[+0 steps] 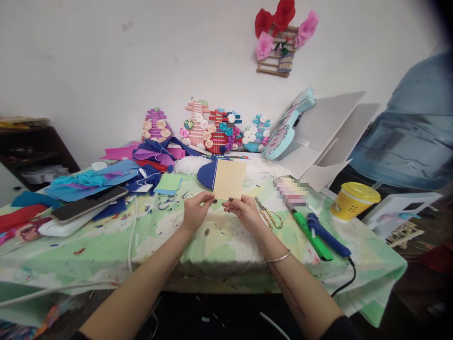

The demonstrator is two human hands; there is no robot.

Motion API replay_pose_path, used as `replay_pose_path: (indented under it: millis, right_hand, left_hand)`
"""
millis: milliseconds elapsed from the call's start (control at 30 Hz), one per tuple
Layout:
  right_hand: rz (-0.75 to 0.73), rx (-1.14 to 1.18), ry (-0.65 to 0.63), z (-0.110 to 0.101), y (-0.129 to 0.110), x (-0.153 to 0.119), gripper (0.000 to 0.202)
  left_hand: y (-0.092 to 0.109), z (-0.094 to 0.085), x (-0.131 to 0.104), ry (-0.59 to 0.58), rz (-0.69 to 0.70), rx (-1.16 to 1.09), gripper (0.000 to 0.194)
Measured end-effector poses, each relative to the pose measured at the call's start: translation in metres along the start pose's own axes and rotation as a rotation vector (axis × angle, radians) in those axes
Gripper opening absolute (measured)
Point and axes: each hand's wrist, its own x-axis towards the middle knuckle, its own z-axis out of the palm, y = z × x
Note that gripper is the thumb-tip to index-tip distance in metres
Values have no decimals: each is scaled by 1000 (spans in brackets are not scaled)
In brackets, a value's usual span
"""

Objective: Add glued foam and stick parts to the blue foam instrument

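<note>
A square of pale yellow paper (230, 179) is held up by its lower edge above the cloth. My left hand (197, 208) pinches its lower left corner, and my right hand (243, 210) has its fingers closed at the lower right corner. Behind the paper and to its left lies a dark blue rounded piece (206, 174), partly hidden by it. Gold-handled scissors (269, 216) lie just right of my right hand. Green and blue paper squares (168, 183) rest to the left, beside small dark scraps.
Right on the patterned tablecloth (212, 245) are a green cutter (310, 235), a blue corded tool (327, 236) and a yellow-lidded tub (356, 200). Left are a phone (88, 204), a white cable (132, 236) and coloured material. Flower-decorated instrument shapes (217, 130) stand against the wall.
</note>
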Motion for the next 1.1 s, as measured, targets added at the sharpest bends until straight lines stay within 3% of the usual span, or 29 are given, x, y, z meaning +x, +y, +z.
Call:
replay_pose_path:
  millis: [400, 667, 933, 1100]
  right_hand:
    - [-45, -62, -41, -2, 4, 1, 22]
    - [-69, -69, -30, -3, 5, 3, 23]
    - [-79, -78, -15, -4, 6, 3, 25]
    - [-95, -86, -4, -4, 6, 3, 25]
  left_hand:
    - [-7, 0, 4, 1, -69, -30, 12]
    - [-4, 4, 6, -51, -262, -310, 5]
    - [-3, 3, 5, -96, -415, -577, 16]
    - [3, -1, 5, -61, -528, -761, 14]
